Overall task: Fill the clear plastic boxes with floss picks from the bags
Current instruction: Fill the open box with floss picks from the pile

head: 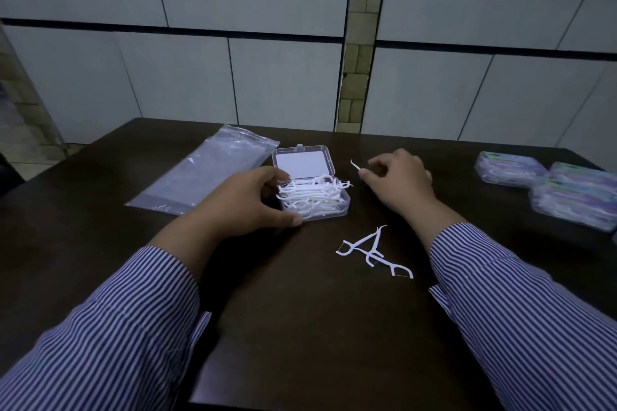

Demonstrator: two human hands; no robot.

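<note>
We see a clear plastic box (pixel 314 200) standing open in the middle of the dark table (pixel 300 327), its hinged lid (pixel 303 162) laid back flat behind it, and a heap of white floss picks (pixel 312 193) piled above its rim. Our left hand (pixel 247 203) cups the box's left side, fingers curled over the far corner and thumb laid along the near edge. Our right hand (pixel 400 180), just right of the box, pinches a single floss pick (pixel 356 165) between its fingertips, pointed end up. Three loose picks (pixel 374 252) lie crossed on the table nearer to us. A flat clear bag (pixel 207 170) lies left of the box, and filled boxes (pixel 551 190) sit grouped at the table's right edge.
</note>
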